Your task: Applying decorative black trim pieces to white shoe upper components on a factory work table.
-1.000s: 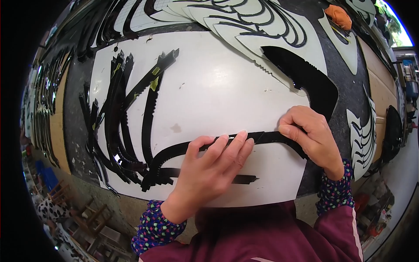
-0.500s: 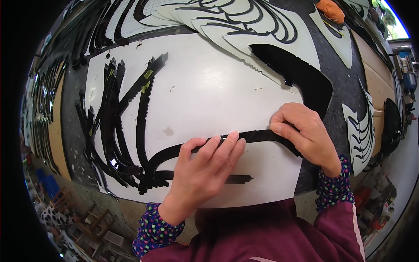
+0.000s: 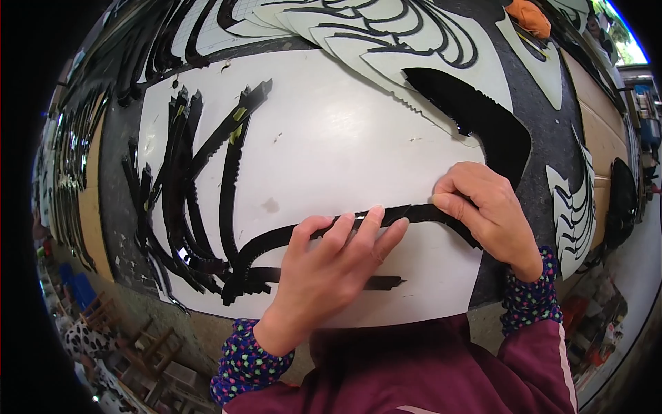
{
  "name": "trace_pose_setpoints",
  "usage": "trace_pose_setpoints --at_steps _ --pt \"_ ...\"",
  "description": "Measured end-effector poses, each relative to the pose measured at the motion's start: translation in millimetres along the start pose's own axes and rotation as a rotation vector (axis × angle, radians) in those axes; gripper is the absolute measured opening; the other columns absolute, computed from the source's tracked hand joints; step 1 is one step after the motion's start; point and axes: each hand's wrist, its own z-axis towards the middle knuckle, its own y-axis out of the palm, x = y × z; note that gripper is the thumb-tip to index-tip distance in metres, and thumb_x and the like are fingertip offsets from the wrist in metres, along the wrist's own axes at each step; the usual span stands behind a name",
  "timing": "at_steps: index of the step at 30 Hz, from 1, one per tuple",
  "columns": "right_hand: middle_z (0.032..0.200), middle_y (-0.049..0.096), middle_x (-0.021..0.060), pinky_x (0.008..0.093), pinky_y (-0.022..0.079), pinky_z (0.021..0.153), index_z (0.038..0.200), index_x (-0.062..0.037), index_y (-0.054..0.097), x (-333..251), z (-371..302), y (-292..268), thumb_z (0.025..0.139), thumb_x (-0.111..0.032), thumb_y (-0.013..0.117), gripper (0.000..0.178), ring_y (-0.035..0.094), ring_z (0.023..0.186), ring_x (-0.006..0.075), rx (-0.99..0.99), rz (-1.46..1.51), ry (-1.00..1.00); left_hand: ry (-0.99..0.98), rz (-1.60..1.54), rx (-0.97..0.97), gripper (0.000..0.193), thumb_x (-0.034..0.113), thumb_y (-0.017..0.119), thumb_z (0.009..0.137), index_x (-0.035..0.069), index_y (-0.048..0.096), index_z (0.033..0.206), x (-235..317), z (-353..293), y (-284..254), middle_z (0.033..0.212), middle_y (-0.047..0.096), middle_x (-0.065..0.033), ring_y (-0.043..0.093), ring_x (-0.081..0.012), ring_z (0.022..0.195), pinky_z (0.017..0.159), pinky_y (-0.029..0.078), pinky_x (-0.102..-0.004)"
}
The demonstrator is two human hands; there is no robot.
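A thin black curved strip [image 3: 414, 215] is laid across the lower half of a white board [image 3: 331, 145], its long axis running roughly left to right and arching gently, from a cluster of strips at the lower left up toward the board's right edge. Both hands are set directly on it, so neither has to reach: the left hand [image 3: 331, 272] is spread flat with its fingertips pressed on the strip's middle, while the right hand [image 3: 486, 210] is curled over the strip's right end, apparently pinching it between thumb and fingers, though the contact itself is hidden by the knuckles. A second short strip [image 3: 383, 281] lies just below, partly beneath the left palm. Further left, several black strips [image 3: 193, 186] are fanned out on the board, more upright than the held one. Beyond the right hand a broad black toothed piece [image 3: 476, 117] is seen, overlapping the board's upper right corner, and the dark surface [image 3: 545, 138] carries more pale cut-out shapes.
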Motion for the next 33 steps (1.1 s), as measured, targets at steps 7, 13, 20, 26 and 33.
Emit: trace_pose_setpoints --at_steps 7,13,20,26,33 --pt "0.075 0.056 0.0097 0.0333 0.042 0.067 0.081 0.0010 0.059 -2.6 0.1 2.8 0.087 -0.011 0.062 0.014 0.054 0.071 0.0255 0.021 0.023 0.021 -0.051 0.055 -0.015 0.045 0.010 0.057 0.083 0.026 0.067 0.124 4.1 0.4 -1.2 0.125 0.055 0.0050 0.047 -0.0124 0.108 0.090 0.041 -0.0297" --pt "0.075 0.057 0.0113 0.0370 0.043 0.067 0.082 -0.0010 0.060 -3.8 0.2 1.2 0.086 -0.009 0.063 0.010 0.055 0.072 0.0300 0.020 -0.017 0.028 -0.059 0.023 -0.002 0.044 0.011 0.058 0.083 0.025 0.067 0.124 4.6 1.9 -0.7 0.124 0.056 0.0046 0.048 -0.0126 0.108 0.090 0.041 -0.0300" --pt "0.073 0.057 0.0108 0.0370 0.043 0.066 0.081 -0.0007 0.059 -6.1 2.2 1.0 0.086 -0.011 0.063 0.012 0.055 0.071 0.0298 0.008 -0.034 0.034 -0.068 0.002 0.016 0.042 0.011 0.057 0.085 0.023 0.067 0.125 5.3 0.0 1.0 0.125 0.056 0.0042 0.048 -0.0127 0.107 0.090 0.042 -0.0306" --pt "0.073 0.057 0.0106 0.0371 0.043 0.066 0.080 -0.0012 0.059 -7.9 2.2 -1.0 0.086 -0.012 0.063 0.013 0.055 0.070 0.0299 0.007 -0.045 0.048 -0.067 -0.018 0.003 0.042 0.012 0.057 0.086 0.023 0.066 0.125 5.4 1.1 -0.6 0.125 0.057 0.0043 0.048 -0.0127 0.106 0.090 0.041 -0.0311" --pt "0.073 0.057 0.0102 0.0376 0.043 0.065 0.079 -0.0018 0.059 -7.7 2.8 1.7 0.085 -0.011 0.063 0.012 0.055 0.070 0.0300 0.018 -0.062 0.029 -0.073 -0.036 -0.002 0.041 0.013 0.057 0.086 0.022 0.066 0.125 5.3 0.3 -1.2 0.125 0.057 0.0040 0.048 -0.0130 0.106 0.090 0.040 -0.0309"
